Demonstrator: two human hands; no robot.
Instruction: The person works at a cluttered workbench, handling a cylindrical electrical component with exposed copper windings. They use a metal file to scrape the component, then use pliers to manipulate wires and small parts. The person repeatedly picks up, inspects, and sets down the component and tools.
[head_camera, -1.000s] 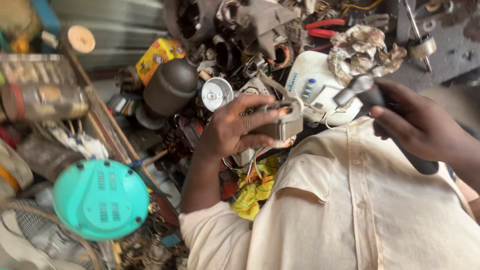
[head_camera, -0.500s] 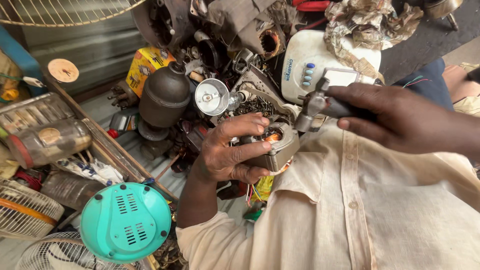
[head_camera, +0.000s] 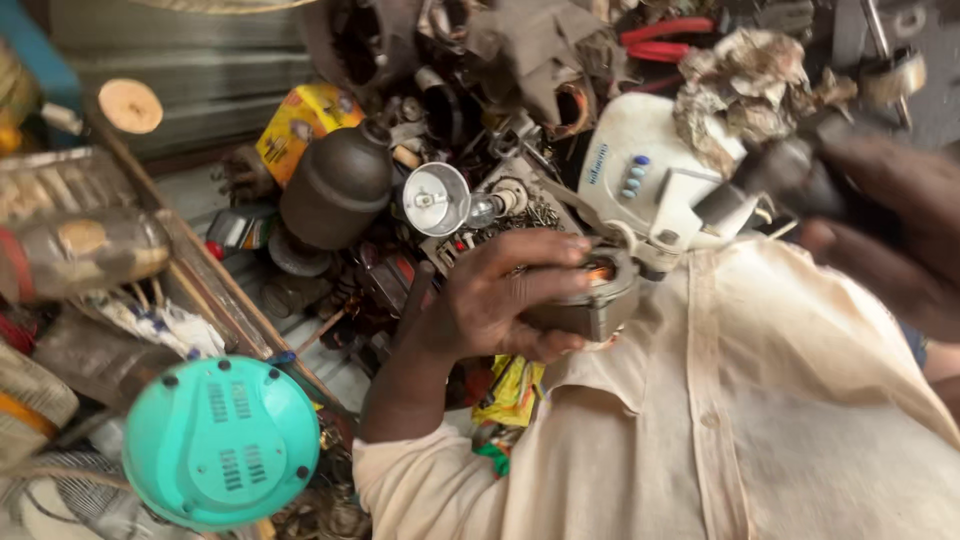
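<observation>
Gripping the small motor (head_camera: 585, 300) with your left hand (head_camera: 500, 300), fingers wrapped shut; right hand (head_camera: 880, 230) clamps a blurred dark tool (head_camera: 790, 175) — slip risk, it could gouge the copper winding.

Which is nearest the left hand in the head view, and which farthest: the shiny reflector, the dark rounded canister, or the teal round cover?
From the left hand:
1. Shiny reflector, just above it.
2. Dark rounded canister, up and left.
3. Teal round cover, far lower left.
</observation>
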